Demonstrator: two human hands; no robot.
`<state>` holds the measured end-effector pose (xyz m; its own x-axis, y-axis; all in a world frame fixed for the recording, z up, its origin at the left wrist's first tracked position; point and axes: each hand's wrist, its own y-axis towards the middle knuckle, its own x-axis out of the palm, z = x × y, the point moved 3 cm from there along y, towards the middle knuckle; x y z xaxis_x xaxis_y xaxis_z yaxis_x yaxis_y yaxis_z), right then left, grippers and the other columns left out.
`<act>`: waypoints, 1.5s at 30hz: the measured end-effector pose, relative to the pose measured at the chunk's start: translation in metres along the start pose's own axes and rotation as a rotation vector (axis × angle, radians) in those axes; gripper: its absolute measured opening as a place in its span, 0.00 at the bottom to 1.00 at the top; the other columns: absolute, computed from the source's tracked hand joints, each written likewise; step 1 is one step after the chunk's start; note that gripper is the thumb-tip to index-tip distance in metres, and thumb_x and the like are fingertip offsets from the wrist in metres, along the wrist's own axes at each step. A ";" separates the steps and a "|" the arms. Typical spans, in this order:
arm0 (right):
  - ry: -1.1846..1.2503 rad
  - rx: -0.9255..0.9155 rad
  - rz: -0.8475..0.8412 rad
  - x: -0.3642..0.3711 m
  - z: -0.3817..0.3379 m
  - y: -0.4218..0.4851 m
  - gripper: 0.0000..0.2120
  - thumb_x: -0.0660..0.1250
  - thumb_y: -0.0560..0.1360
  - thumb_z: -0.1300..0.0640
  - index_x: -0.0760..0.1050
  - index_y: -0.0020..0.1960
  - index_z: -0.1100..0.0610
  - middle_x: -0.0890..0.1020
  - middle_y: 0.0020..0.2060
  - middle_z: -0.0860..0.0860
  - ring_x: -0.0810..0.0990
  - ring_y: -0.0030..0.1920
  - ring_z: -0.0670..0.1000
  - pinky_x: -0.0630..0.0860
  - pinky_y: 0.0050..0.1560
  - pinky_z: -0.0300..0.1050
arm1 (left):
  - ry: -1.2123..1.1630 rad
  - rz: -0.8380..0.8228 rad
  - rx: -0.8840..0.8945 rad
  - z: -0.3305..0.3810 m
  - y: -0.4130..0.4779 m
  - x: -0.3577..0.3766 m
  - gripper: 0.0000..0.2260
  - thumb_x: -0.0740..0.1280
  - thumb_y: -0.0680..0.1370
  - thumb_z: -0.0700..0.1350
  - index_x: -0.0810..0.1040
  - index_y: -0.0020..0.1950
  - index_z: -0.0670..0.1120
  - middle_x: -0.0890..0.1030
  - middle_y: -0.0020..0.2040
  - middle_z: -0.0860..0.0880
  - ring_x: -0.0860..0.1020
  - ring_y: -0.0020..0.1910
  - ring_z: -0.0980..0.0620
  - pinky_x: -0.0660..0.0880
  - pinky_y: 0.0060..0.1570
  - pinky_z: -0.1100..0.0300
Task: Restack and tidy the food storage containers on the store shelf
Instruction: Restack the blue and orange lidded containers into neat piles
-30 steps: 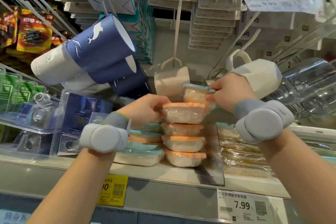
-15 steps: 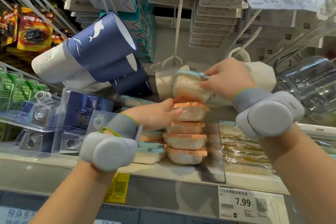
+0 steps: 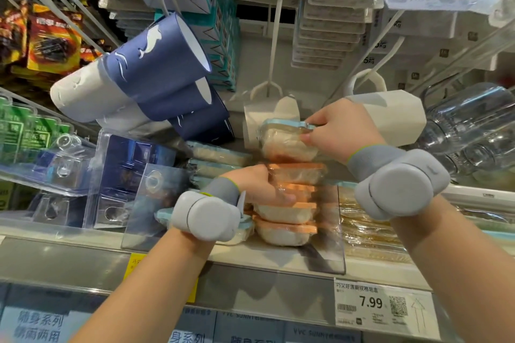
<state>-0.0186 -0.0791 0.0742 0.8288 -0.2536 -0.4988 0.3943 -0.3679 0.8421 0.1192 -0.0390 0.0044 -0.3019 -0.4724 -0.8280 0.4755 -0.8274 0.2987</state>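
On the shelf [image 3: 250, 259] at the middle of the scene stands a stack of orange-lidded containers [image 3: 287, 203], wrapped in clear film, with flatter blue-lidded ones just to its left. The right hand [image 3: 341, 131] is closed on a blue-lidded container [image 3: 284, 139], fingers pinching its lid rim and side wall, and holds it over the top of the stack; whether it already rests there I cannot tell. The left hand [image 3: 256, 185] is wrapped around the stack's left side at the upper boxes, steadying them. These boxes look light, stiff and empty, so weight is no worry, but the film is probably slippery and the narrow tower could topple or slide. A hold at the firm lid rim and opposite walls seems safest, rather than on the loose wrap alone.
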 end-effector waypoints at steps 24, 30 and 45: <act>0.097 0.038 -0.219 0.031 0.008 -0.009 0.10 0.58 0.79 0.60 0.73 0.59 0.58 0.78 0.52 0.57 0.74 0.49 0.56 0.70 0.50 0.47 | -0.415 0.043 -0.056 -0.025 -0.014 -0.003 0.38 0.70 0.70 0.58 0.55 0.74 0.49 0.72 0.68 0.48 0.75 0.62 0.47 0.76 0.58 0.53; 0.145 -0.150 -0.091 0.014 -0.016 -0.017 0.07 0.61 0.78 0.59 0.75 0.53 0.58 0.76 0.49 0.55 0.72 0.49 0.56 0.65 0.47 0.43 | -0.387 0.434 0.069 -0.038 -0.027 -0.032 0.42 0.70 0.73 0.49 0.47 0.77 0.47 0.63 0.75 0.43 0.64 0.73 0.45 0.64 0.69 0.54; 0.088 -0.068 -0.407 0.067 -0.026 -0.015 0.48 0.68 0.71 0.48 0.36 0.76 0.49 0.78 0.58 0.55 0.77 0.58 0.59 0.67 0.67 0.57 | 0.493 1.071 0.218 -0.034 -0.079 -0.063 0.11 0.66 0.64 0.35 0.74 0.45 0.41 0.79 0.42 0.40 0.74 0.44 0.36 0.69 0.40 0.48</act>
<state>0.0416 -0.0679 0.0334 0.6298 -0.0217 -0.7764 0.7190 -0.3620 0.5933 0.1287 0.0662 0.0170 0.5337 -0.8245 -0.1881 0.1273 -0.1415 0.9817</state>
